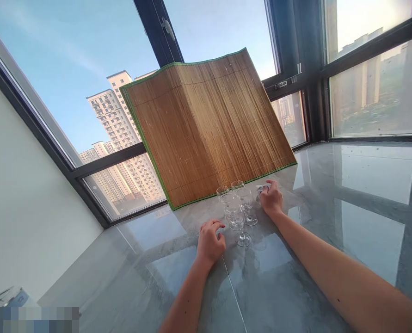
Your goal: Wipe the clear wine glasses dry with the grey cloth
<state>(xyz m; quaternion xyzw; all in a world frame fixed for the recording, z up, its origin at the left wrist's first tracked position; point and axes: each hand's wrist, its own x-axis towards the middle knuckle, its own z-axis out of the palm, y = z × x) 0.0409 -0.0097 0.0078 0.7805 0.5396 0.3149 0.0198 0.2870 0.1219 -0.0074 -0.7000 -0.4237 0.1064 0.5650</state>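
Observation:
Three clear stemmed glasses stand close together on the grey floor before the mat. The front glass [234, 213] stands nearest me; behind it are a right-hand glass [247, 203] and a partly hidden left-hand glass [222, 192]. Just left of them my left hand [212, 241] rests with curled fingers, the thumb apart from them and nothing visible in its grasp. My right hand [271, 199] is closed to the right of the glasses. A small clear, shiny thing [260, 188] shows at its fingertips, too indistinct to name.
A brown bamboo mat [209, 129] with green edging leans against the dark-framed window [112, 159]. Glossy grey tiles [129, 273] reflect the windows. A white wall [25, 194] rises at the left, with a partly blurred container [15, 298] in the lower corner.

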